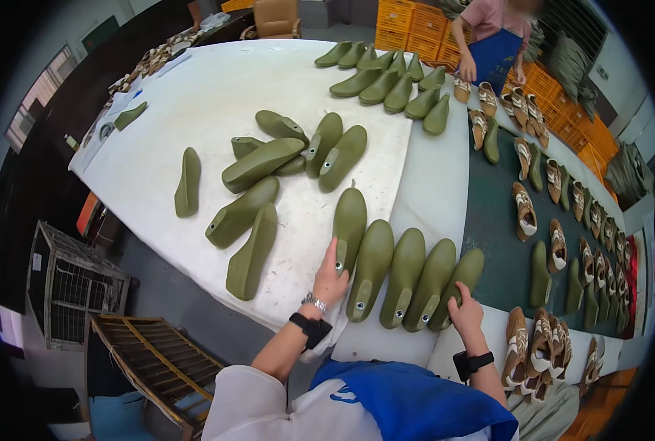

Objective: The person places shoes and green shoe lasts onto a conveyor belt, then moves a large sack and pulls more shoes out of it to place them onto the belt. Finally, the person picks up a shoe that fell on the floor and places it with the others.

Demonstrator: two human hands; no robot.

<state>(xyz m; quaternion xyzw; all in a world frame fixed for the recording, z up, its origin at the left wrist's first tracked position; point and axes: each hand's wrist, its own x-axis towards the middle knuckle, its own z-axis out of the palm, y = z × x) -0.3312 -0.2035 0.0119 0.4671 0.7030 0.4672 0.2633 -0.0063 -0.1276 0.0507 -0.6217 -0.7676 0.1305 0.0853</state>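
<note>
Several olive-green shoe lasts stand side by side in a row at the front edge of the table, toes pointing away from me. My left hand [331,279] grips the heel end of the leftmost shoe last [351,217], which sits slightly farther forward than its neighbours. At the other end of the row, my right hand [467,312] is closed round the heel of the rightmost shoe last [465,275]. Between my hands stand more lasts, such as the middle shoe last [406,268], with metal-ringed holes showing at their heels.
A loose pile of shoe lasts [265,163] lies left of the row on the white tabletop [188,95]. Brown-and-white shoes [524,209] and lasts line the dark green mat [504,220] at right. Beyond, a co-worker [492,37] stands by orange crates [408,26]. A wooden rack [155,360] stands lower left.
</note>
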